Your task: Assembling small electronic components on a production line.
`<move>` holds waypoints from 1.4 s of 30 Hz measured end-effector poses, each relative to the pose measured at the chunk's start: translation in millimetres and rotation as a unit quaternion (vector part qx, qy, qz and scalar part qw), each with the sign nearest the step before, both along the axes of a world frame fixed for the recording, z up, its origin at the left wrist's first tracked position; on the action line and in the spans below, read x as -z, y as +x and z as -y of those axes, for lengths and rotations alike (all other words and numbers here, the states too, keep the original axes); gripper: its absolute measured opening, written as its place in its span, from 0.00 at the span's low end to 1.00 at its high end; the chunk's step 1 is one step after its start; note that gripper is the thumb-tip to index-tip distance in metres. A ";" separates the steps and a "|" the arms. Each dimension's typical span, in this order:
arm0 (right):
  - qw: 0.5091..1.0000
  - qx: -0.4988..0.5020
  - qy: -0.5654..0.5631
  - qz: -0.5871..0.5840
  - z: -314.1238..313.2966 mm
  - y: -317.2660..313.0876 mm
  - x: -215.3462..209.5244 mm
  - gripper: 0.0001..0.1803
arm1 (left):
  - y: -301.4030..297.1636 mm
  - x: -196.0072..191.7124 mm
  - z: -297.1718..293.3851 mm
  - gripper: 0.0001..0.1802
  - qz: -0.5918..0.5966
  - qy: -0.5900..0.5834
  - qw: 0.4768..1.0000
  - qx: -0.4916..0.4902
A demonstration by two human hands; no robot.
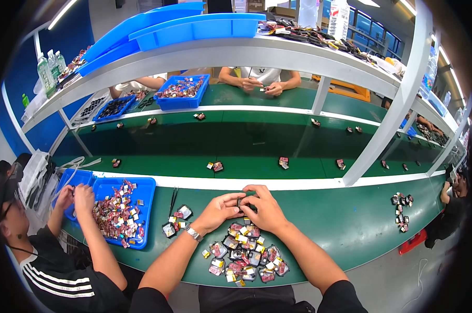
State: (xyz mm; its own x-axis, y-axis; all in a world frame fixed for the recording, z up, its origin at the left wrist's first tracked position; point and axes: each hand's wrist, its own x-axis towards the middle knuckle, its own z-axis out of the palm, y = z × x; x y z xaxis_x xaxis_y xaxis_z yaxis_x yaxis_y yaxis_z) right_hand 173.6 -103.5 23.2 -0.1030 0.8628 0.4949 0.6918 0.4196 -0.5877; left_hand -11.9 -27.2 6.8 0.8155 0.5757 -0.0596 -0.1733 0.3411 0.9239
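Note:
My left hand [218, 211], with a metal-banded watch [194, 232] at its wrist, is closed in a pinch. My right hand [265, 209] meets it, its fingers bent inward. Between the fingertips is a small dark part [240, 203], mostly hidden, its kind too small to make out. Just below my hands lies a heap of small black-cased electronic modules [246, 254] with red boards and silver and yellow pieces. A few similar modules [183, 212] sit left of my watch, next to dark tweezers [173, 198].
A blue tray [151, 201] of small red and white parts stands at left, beside a co-worker's hands [79, 198]. Modules [283, 163] lie spaced along the green belt beyond the white rail [309, 183]. A white post [384, 109] rises at right. Another person's hands [262, 87] work opposite.

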 end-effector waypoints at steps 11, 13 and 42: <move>0.995 -0.066 -0.041 -0.058 6.8 3.6 0.7 0.05 | 1.1 3.9 2.4 0.19 -0.020 0.006 1.000 -0.009; 0.998 -0.022 -0.019 -0.049 8.1 0.9 1.3 0.05 | 1.3 1.3 2.7 0.20 -0.020 0.002 1.000 -0.012; 0.997 0.029 0.027 -0.058 3.7 -18.1 7.8 0.11 | -2.7 15.2 -1.8 0.19 0.007 -0.004 1.000 -0.010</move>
